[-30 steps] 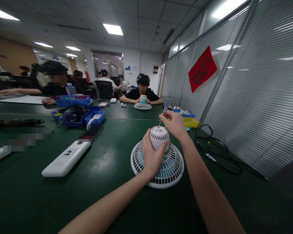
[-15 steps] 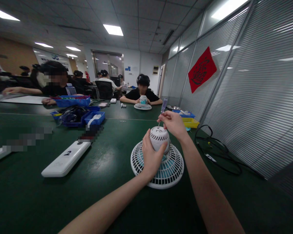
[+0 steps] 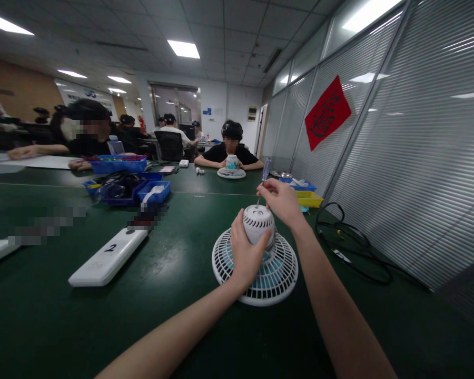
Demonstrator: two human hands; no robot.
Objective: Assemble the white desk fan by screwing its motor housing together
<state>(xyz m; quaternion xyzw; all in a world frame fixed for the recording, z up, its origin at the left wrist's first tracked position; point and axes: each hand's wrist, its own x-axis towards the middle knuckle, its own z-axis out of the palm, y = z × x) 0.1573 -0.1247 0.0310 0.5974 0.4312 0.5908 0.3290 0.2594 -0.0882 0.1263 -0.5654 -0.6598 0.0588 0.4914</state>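
Observation:
A white fan rests grille-down on the green table, its round motor housing on top and light blue blades showing through the grille. My left hand is wrapped around the near left side of the housing. Above it, my right hand pinches a screwdriver with a clear purple handle. The screwdriver stands nearly upright, and its shaft reaches down to the top of the housing. The tip is too small to make out.
A white device marked 2 lies at the left. Blue bins stand behind it. Right of the fan are a yellow tray and a black cable. Across the table a person sits behind another fan.
Both hands keep their hold on the fan and the screwdriver, with hardly any movement. At the far left, the sheet near another person's hand has shifted slightly.

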